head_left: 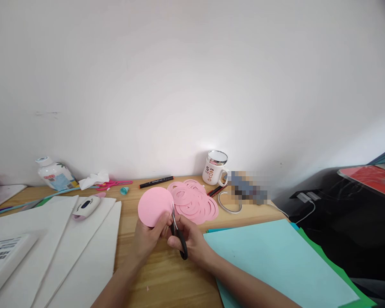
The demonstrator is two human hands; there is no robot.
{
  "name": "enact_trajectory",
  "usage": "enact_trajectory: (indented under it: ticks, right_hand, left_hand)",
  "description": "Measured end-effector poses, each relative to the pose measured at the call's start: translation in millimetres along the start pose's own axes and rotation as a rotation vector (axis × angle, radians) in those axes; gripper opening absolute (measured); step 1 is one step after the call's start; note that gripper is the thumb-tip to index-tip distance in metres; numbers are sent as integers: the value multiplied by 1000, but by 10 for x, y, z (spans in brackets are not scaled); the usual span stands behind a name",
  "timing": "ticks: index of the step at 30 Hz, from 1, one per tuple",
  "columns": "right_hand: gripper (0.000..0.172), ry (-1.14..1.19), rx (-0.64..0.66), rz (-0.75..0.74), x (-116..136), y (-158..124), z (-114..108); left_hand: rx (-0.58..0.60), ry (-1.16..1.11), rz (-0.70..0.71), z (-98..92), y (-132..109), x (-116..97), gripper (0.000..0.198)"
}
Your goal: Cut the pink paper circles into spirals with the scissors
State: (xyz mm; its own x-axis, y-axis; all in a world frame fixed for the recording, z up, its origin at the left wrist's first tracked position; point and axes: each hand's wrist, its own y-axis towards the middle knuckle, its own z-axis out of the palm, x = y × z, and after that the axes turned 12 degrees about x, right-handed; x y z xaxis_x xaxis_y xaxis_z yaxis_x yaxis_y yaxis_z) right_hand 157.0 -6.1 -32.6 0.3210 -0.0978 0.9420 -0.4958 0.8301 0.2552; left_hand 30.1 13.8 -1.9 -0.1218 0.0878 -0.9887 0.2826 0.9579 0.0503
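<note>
A round pink paper disc (154, 207) is pinched at its lower edge between the thumb and fingers of my left hand (152, 231). My right hand (192, 239) grips a pair of black-handled scissors (181, 244), its fingers wrapped about the handles. The metal blades point up and away, at the disc's right edge. Whether the blades are parted is too small to tell. Just behind and to the right lies a loose pile of pink paper cutouts (197, 209) with curved slits, rings and spirals.
A white mug (215, 167) stands by the wall, near a black marker (156, 182) and a pale ring (230, 202). Light blue paper sheets (276, 261) cover the right side. White boards (93, 256) with a small white device (87, 207) lie left. A white bottle (56, 174) leans at the back.
</note>
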Motion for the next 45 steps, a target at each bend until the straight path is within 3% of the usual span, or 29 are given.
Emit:
enact_trajectory:
  ticks: [25, 45]
  right_hand:
    - [38, 43, 15, -80, 15, -1, 23]
    - [41, 43, -53, 16, -50, -5, 32]
  left_hand:
    - [-3, 33, -3, -5, -3, 9, 28]
    - [53, 56, -32, -4, 18, 63, 42]
